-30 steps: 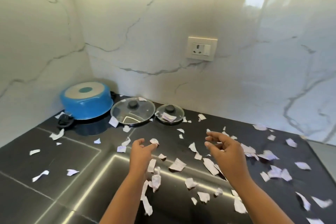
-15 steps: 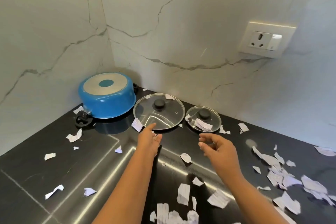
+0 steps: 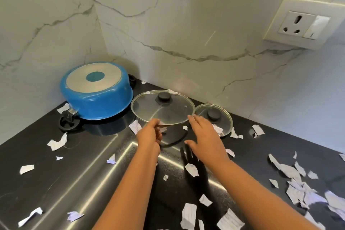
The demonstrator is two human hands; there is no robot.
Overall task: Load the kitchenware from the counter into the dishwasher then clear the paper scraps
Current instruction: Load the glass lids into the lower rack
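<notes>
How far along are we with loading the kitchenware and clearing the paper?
Done: nothing that shows; the dishwasher is out of view. In hand: the left hand pinches the near rim of the large glass lid, which looks lifted off the counter, with the open right hand at its right edge. Left: the upturned blue pot, the small glass lid and the strewn paper scraps.

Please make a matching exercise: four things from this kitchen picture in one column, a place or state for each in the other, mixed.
1 pot
2 big lid
3 small lid
4 socket

A fixed on the wall
B upside down
C left hand pinches its rim
D lying flat on the counter, knob up

Pairs: 1-B, 2-C, 3-D, 4-A
</notes>
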